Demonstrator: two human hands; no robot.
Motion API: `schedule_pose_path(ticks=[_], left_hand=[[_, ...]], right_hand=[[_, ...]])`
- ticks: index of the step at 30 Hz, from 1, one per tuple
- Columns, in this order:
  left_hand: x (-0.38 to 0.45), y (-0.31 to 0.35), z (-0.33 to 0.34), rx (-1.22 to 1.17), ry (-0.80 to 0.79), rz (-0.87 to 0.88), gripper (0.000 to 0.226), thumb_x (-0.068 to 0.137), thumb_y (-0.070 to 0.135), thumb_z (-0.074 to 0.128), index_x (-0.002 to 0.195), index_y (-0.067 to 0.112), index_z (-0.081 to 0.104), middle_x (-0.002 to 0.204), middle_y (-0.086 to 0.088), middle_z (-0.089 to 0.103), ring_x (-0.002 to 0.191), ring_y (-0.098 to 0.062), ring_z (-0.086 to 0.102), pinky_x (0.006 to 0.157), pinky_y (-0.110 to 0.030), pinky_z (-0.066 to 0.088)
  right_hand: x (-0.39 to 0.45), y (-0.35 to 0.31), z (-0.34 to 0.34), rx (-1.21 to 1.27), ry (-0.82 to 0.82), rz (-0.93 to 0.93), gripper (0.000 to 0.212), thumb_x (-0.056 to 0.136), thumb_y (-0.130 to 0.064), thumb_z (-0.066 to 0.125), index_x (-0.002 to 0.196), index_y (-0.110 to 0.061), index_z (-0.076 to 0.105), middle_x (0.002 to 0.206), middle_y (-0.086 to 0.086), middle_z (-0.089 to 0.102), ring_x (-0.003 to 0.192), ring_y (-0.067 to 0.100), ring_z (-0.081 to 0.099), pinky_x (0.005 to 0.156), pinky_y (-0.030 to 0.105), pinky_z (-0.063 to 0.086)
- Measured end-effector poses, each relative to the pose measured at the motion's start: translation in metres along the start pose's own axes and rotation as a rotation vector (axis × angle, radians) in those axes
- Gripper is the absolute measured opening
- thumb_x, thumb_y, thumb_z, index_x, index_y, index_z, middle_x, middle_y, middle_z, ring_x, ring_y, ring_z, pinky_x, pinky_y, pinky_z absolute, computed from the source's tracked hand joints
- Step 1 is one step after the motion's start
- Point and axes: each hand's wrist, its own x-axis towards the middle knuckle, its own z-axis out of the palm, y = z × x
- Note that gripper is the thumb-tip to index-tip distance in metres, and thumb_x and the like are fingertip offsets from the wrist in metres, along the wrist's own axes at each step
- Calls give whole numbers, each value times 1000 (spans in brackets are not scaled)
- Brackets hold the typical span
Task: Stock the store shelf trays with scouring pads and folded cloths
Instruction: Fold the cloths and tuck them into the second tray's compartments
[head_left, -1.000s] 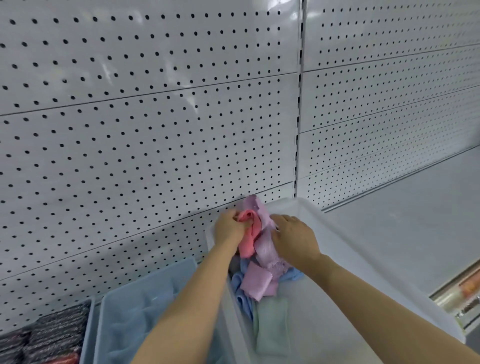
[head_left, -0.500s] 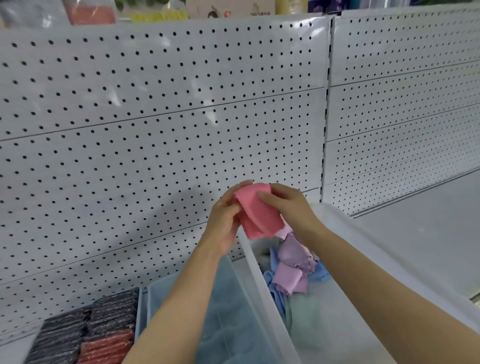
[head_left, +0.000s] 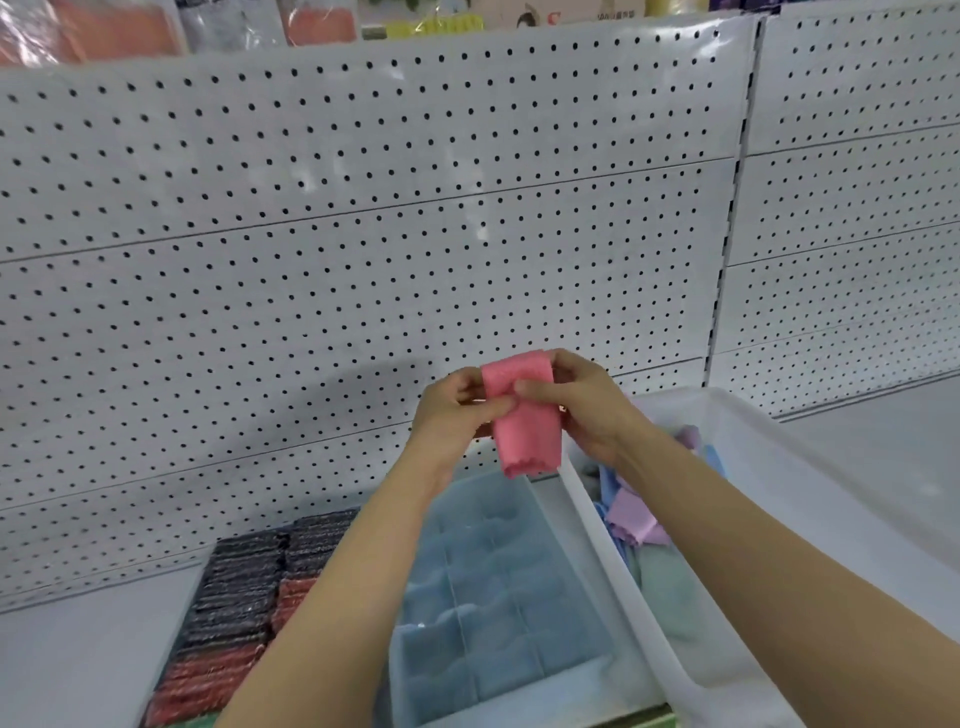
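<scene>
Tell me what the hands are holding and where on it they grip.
Both hands hold the pink cloth near its upper part: the left hand pinches its left edge, the right hand its right side. The lower end hangs free.

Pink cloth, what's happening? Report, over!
Both hands, left hand and right hand, pinch pink cloth, above divided blue tray. Nothing in the way.

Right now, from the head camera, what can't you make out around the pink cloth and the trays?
- Pink cloth: the left hand and right hand cover its side edges, so its fold count is hidden.
- Blue divided tray: the left forearm hides its left side.
- White bin: the right forearm covers most of the loose cloths.
- Scouring pads: cut off by the bottom edge.
- Top-shelf packages: cropped, blurred, labels unreadable.
</scene>
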Motion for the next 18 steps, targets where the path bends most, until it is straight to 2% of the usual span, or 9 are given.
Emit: schedule_pose_path(ticks=[3, 4, 5, 7, 9, 11, 15, 17, 18], left_hand=[[-9, 2, -17, -67, 70, -17, 28, 84, 6, 72, 111, 6, 63, 104, -11, 72, 93, -25, 71, 74, -36, 60], [-11, 2, -23, -64, 74, -20, 28, 86, 7, 70, 112, 5, 62, 104, -11, 72, 93, -24, 71, 73, -35, 59], [-15, 2, -28, -54, 71, -27, 28, 87, 9, 70, 113, 5, 60, 105, -11, 71, 93, -24, 71, 72, -36, 60], [-22, 0, -37, -32, 30, -70, 34, 87, 15, 70, 117, 6, 57, 108, -11, 70, 95, -26, 71, 71, -38, 60], [-28, -1, -45, -10, 8, -105, 43, 86, 20, 72, 124, 10, 53, 110, -10, 70, 94, -25, 71, 68, -36, 59], [-31, -4, -51, -20, 71, -91, 50, 86, 17, 72, 129, 19, 47, 108, -11, 69, 90, -25, 72, 65, -33, 58], [-36, -11, -62, 16, 213, -22, 48, 85, 2, 68, 119, 31, 50, 101, -13, 69, 83, -25, 72, 63, -32, 59], [-39, -15, -67, 110, 262, 12, 40, 84, -1, 65, 107, 30, 55, 99, -8, 70, 86, -22, 71, 62, -28, 58], [-40, -17, -70, 166, 285, 22, 37, 85, -1, 63, 103, 31, 56, 98, -4, 70, 87, -19, 69, 60, -25, 57]], right_hand=[[-3, 11, 10, -6, -124, 146, 47, 73, -9, 76, 113, 5, 56, 108, 24, 66, 93, 33, 65, 87, 52, 50], [-4, 15, 14, -23, -116, 159, 43, 75, -6, 75, 112, 7, 56, 103, 24, 67, 86, 32, 66, 81, 50, 53], [-5, 18, 19, -23, -94, 163, 35, 77, -3, 72, 108, 7, 57, 94, 22, 69, 77, 30, 67, 71, 42, 56], [-8, 23, 31, 0, -62, 169, 23, 80, 1, 69, 99, 3, 58, 79, 16, 70, 61, 23, 66, 54, 29, 52], [-7, 30, 42, 29, -51, 181, 25, 78, 0, 70, 100, 3, 59, 83, 19, 70, 68, 27, 65, 63, 34, 52], [-7, 35, 52, 50, -38, 197, 31, 75, -2, 73, 102, 4, 59, 92, 24, 68, 78, 32, 64, 75, 45, 50], [-8, 41, 64, 19, 7, 200, 31, 75, -3, 76, 99, -2, 57, 91, 21, 68, 65, 27, 66, 53, 29, 51], [-9, 46, 67, 15, -32, 193, 44, 77, -3, 74, 116, -7, 54, 94, 17, 70, 71, 25, 67, 57, 29, 52], [-9, 48, 67, -15, -82, 178, 51, 80, -1, 70, 125, -16, 51, 96, 16, 70, 75, 25, 68, 63, 32, 54]])
